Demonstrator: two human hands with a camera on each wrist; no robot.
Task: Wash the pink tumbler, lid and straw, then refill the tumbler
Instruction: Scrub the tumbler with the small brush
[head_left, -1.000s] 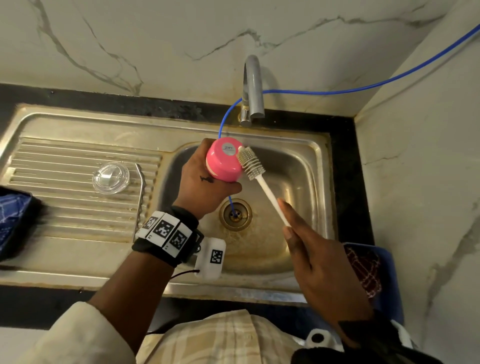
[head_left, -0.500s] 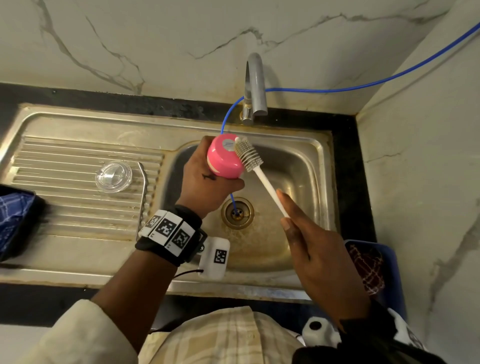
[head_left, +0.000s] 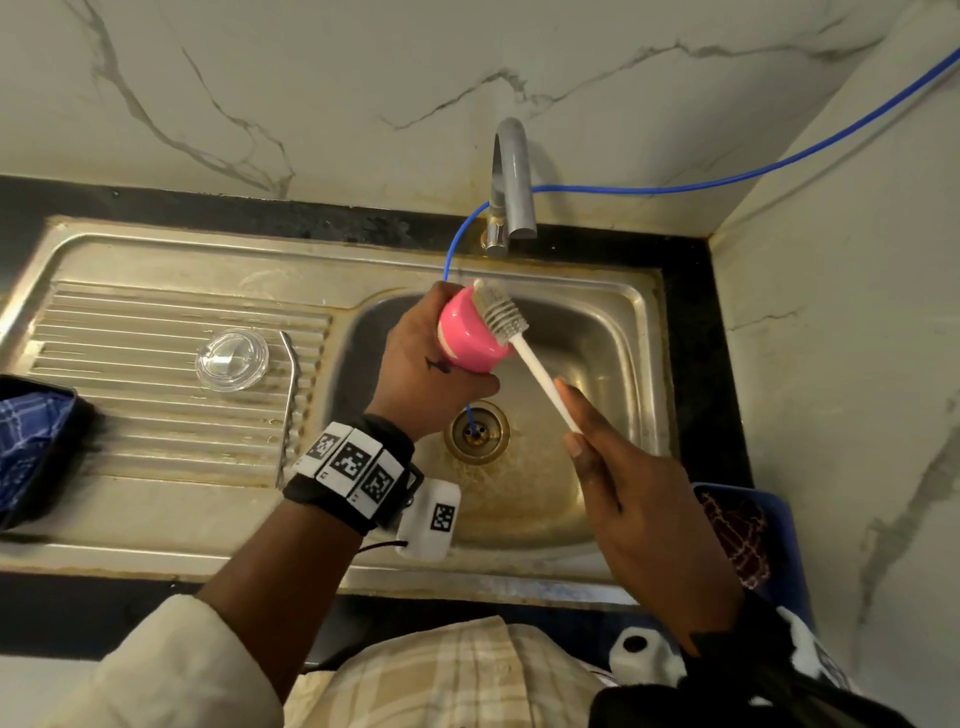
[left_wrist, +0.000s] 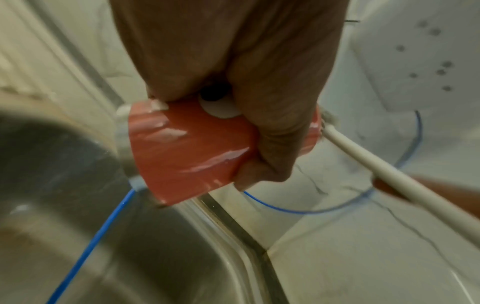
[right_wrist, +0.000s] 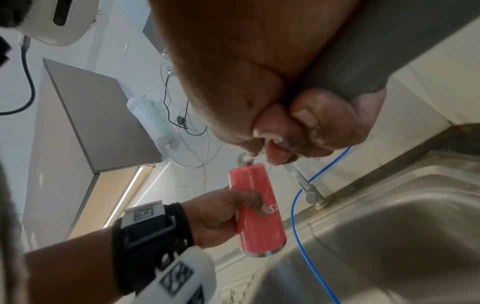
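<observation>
Two hands busy over the steel sink (head_left: 644, 332), which fills mid-frame in the head view, set in a black worktop (head_left: 696, 364). Drainboard (head_left: 104, 415) takes the left side of the frame. Grey tap (head_left: 514, 176) stands upper centre, with a blue tube (head_left: 675, 189) running from the upper right past it and down to the drain (head_left: 475, 431).

Left hand (head_left: 421, 369) is wrapped round the pink tumbler (head_left: 467, 338), fingers curled on its body, tumbler upside down over the basin at frame centre, base up.

Right hand (head_left: 639, 493), lower right, pinches the white handle of the bottle brush (head_left: 524, 353). Brush head lies against the tumbler's upturned base edge, right side.

Clear lid (head_left: 231, 359) sits on the drainboard, left of centre. Metal straw (head_left: 288, 410) lies just right of the lid, near it, whether touching I cannot tell.

Blue checked cloth (head_left: 26, 441) at the left edge.
</observation>
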